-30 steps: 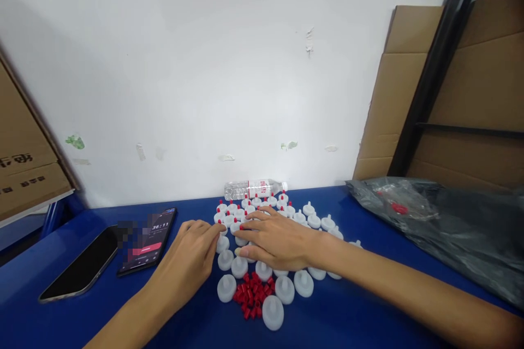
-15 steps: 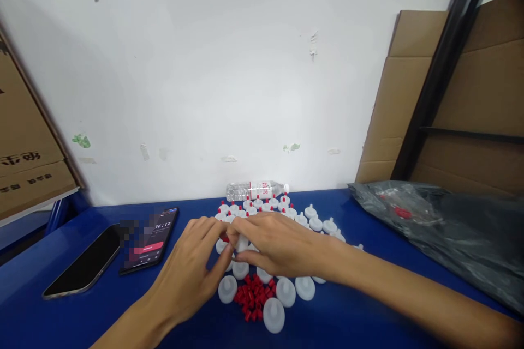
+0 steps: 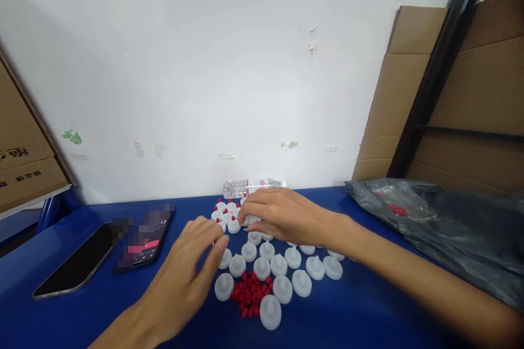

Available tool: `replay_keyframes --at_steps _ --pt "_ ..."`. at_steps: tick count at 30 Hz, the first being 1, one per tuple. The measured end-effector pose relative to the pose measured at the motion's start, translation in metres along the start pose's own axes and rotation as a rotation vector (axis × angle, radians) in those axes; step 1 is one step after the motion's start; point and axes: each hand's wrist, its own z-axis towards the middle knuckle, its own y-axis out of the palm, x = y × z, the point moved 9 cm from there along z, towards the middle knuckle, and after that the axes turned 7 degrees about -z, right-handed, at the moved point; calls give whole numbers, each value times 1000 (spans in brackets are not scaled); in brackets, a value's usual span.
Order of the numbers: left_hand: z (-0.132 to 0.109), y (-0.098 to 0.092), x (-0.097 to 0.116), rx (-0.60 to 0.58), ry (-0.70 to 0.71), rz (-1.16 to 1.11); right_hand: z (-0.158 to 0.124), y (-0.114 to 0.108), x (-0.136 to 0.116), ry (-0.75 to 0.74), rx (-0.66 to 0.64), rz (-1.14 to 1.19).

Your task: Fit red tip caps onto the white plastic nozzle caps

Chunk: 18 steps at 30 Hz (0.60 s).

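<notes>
My right hand (image 3: 286, 217) is curled over the far rows of white plastic caps, its fingertips pinched on one white cap (image 3: 251, 220). Just left of it stand several caps with red tips (image 3: 226, 214). My left hand (image 3: 190, 264) hovers palm down with its fingers loosely bent. Its fingertips are beside the left end of the plain white caps (image 3: 278, 265), and nothing shows in it. A small heap of loose red tips (image 3: 249, 295) lies in front of those rows, between my two forearms.
A clear water bottle (image 3: 241, 188) lies against the wall behind the caps. Two phones (image 3: 141, 240) (image 3: 73, 268) rest on the blue table (image 3: 347, 311) at the left. A dark plastic bag (image 3: 442, 223) fills the right side. Cardboard (image 3: 475, 87) leans at the right, a carton (image 3: 24, 169) at the left.
My hands met over the caps, then parted. The right hand moved back toward the bottle with a white cap. The left hand drew back slightly toward me.
</notes>
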Motion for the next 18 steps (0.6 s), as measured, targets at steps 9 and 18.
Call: replay_keyframes --at_steps 9,18 --pt "-11 44 9 -279 121 119 2 4 -2 1 -25 -119" --pt "-11 37 20 -273 177 105 2 8 -4 4 -42 -146"
